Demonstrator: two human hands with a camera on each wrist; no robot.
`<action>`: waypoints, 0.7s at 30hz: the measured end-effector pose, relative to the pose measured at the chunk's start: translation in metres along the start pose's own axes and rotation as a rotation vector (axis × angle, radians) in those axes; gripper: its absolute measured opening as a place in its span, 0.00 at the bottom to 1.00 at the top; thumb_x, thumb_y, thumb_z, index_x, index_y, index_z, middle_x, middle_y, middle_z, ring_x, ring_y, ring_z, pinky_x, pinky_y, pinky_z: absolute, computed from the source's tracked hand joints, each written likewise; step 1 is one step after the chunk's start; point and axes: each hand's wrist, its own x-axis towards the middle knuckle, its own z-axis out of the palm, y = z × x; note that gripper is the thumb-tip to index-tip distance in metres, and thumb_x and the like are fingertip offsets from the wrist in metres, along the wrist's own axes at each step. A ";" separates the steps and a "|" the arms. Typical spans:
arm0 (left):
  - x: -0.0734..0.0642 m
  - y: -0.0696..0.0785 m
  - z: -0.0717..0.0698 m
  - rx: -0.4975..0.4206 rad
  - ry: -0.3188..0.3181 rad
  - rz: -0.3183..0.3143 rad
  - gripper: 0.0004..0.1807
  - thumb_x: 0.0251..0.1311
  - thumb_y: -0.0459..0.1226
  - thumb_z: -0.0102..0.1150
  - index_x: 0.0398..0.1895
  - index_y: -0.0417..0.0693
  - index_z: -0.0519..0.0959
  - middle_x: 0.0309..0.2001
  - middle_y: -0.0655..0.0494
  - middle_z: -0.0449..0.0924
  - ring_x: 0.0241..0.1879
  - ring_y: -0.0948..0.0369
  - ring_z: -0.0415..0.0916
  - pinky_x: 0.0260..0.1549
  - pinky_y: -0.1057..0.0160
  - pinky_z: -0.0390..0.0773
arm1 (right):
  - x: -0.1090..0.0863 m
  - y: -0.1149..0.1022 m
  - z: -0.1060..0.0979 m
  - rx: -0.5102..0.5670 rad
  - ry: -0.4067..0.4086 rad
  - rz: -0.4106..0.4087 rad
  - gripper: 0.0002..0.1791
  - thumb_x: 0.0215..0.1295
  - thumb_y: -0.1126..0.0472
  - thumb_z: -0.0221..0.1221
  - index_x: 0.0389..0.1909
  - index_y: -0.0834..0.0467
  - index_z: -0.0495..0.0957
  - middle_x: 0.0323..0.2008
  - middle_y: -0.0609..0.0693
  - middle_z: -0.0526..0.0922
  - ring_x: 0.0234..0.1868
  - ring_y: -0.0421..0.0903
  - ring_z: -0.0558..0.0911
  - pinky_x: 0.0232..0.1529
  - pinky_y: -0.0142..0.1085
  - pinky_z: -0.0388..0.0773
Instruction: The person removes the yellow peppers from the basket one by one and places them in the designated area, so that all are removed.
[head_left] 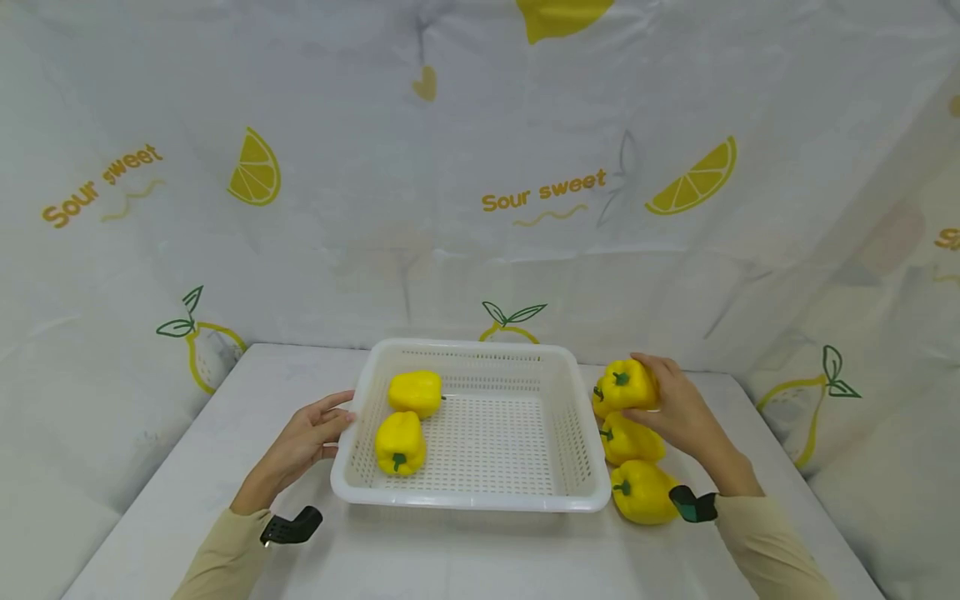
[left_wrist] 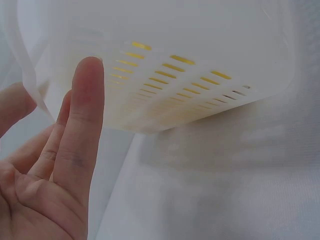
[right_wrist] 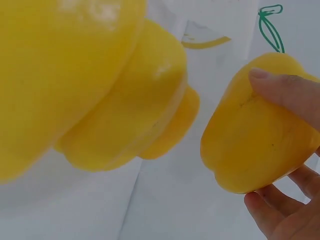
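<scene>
My right hand (head_left: 678, 408) holds a yellow bell pepper (head_left: 628, 382), thumb on one side and fingers on the other; the right wrist view shows this pepper (right_wrist: 260, 135) apart from the others. Nearby on the table, to the right of a white plastic basket (head_left: 480, 501), are a front pepper (head_left: 643, 493), a middle pepper (head_left: 632, 440) and a back one (head_left: 598, 407) partly hidden by the held pepper. My left hand (head_left: 303, 437) touches the basket's left side with fairly straight fingers (left_wrist: 82, 125). Inside the basket, at its left, lie two yellow peppers, one behind (head_left: 415, 393) and one in front (head_left: 401, 443).
The basket stands on a white-covered table (head_left: 450, 558), close to a white curtain (head_left: 450, 208) printed with lemons. Its slotted walls rise on all sides. Both wrists wear dark bands, one on the left (head_left: 292, 527) and one on the right (head_left: 693, 505).
</scene>
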 end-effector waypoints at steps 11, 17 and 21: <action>0.002 -0.002 -0.001 -0.001 0.006 -0.005 0.38 0.72 0.42 0.54 0.78 0.39 0.50 0.48 0.58 0.80 0.42 0.61 0.85 0.42 0.59 0.87 | 0.002 0.016 -0.007 -0.047 0.009 0.003 0.46 0.55 0.67 0.71 0.71 0.67 0.57 0.66 0.73 0.61 0.61 0.72 0.67 0.60 0.68 0.68; 0.001 -0.002 0.000 0.000 0.008 -0.004 0.38 0.72 0.42 0.55 0.78 0.39 0.50 0.48 0.57 0.80 0.43 0.61 0.85 0.43 0.58 0.87 | 0.002 0.028 -0.009 -0.067 0.032 0.002 0.45 0.53 0.70 0.71 0.70 0.68 0.58 0.65 0.74 0.62 0.60 0.72 0.68 0.60 0.69 0.68; 0.000 -0.001 0.000 0.007 0.011 -0.005 0.39 0.72 0.43 0.55 0.78 0.39 0.50 0.50 0.55 0.80 0.43 0.60 0.85 0.43 0.58 0.87 | 0.002 0.034 -0.010 -0.053 0.058 -0.004 0.44 0.51 0.72 0.71 0.69 0.68 0.60 0.64 0.75 0.63 0.59 0.73 0.67 0.59 0.70 0.67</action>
